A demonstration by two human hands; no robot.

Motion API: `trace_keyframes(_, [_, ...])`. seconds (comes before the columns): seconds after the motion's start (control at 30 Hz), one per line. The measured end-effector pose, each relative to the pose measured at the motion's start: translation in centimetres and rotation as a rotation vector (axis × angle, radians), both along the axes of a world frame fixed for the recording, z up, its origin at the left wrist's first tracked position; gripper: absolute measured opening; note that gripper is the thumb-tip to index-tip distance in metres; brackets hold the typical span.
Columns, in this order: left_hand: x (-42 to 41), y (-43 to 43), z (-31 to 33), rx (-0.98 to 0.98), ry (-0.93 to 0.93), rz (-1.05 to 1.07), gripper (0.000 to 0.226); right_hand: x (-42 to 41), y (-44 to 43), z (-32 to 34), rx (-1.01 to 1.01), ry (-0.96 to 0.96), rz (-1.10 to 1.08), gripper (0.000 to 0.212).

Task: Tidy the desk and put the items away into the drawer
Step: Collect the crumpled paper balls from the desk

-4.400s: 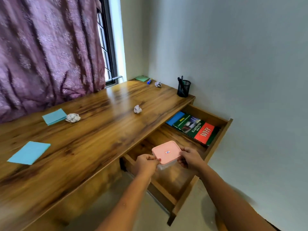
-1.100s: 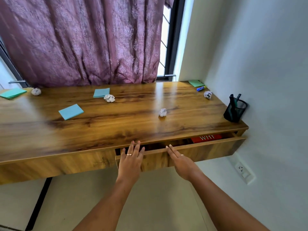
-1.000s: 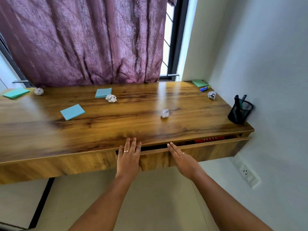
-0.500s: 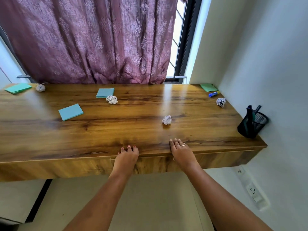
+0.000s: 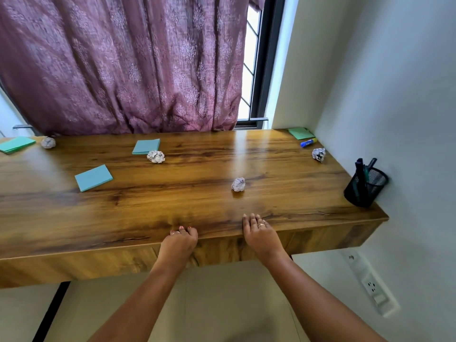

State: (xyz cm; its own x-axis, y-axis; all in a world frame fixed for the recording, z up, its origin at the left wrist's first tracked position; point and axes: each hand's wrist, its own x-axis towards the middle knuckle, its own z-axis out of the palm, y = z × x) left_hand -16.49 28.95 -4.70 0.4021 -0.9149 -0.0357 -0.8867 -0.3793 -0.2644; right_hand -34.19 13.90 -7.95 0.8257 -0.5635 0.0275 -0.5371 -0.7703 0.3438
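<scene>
The wooden desk [image 5: 172, 206] has its drawer [image 5: 222, 251] shut flush under the front edge. My left hand [image 5: 179, 244] presses on the drawer front, its fingertips bent onto the desk edge. My right hand [image 5: 259, 234] lies beside it with flat fingers reaching onto the desk top. Neither holds anything. On the desk lie crumpled paper balls [image 5: 238, 184], [image 5: 156, 156], [image 5: 318, 154], two blue note pads [image 5: 93, 177], [image 5: 146, 146], a green pad [image 5: 301, 133] and a blue marker [image 5: 308, 142].
A black mesh pen holder [image 5: 365, 185] stands at the desk's right end by the wall. Another green pad [image 5: 16, 144] and a paper ball [image 5: 48, 142] lie far left. A purple curtain [image 5: 123, 65] hangs behind. A wall socket [image 5: 372, 287] sits low on the right.
The drawer, open with a pink-lidded box held over it earlier, has slid fully shut under both hands. The red book is hidden inside. My fingertips now reach onto the desk edge.
</scene>
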Motion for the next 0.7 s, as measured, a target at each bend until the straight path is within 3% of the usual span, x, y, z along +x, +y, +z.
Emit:
trace_keyframes(0.13, [-2.1, -1.5, 3.2, 0.032, 0.115, 0.146, 0.02, -0.2, -0.5, 0.8, -0.007, 0.023, 0.058, 0.063])
trace_keyframes(0.27, [-3.4, -7.2, 4.9, 0.055, 0.211, 0.192, 0.021, -0.7, -2.2, 4.3, 0.236, -0.073, 0.097, 0.061])
trace_keyframes(0.3, [-3.6, -9.0, 4.9, 0.052, 0.284, 0.188, 0.029, -0.9, -3.0, 5.0, 0.305, -0.136, 0.072, 0.056])
trace_keyframes(0.4, [-3.7, -14.1, 4.7, -0.04, 0.522, 0.2, 0.099, -1.0, -6.3, 6.3, 0.558, -0.319, -0.043, 0.041])
trace_keyframes(0.47, [-3.2, -17.3, 4.3, -0.182, 0.573, 0.162, 0.111, -1.0, -9.2, 6.7, 0.613, -0.375, -0.107, 0.036])
trace_keyframes(0.57, [-1.8, -20.6, 3.6, -0.205, 0.572, 0.108, 0.101, -0.9, -13.7, 7.4, 0.642, -0.491, -0.241, 0.033])
trace_keyframes(0.7, [-1.0, -23.3, 2.8, -0.24, 0.565, 0.016, 0.052, -1.1, -19.7, 7.6, 0.621, -0.567, -0.403, 0.032])
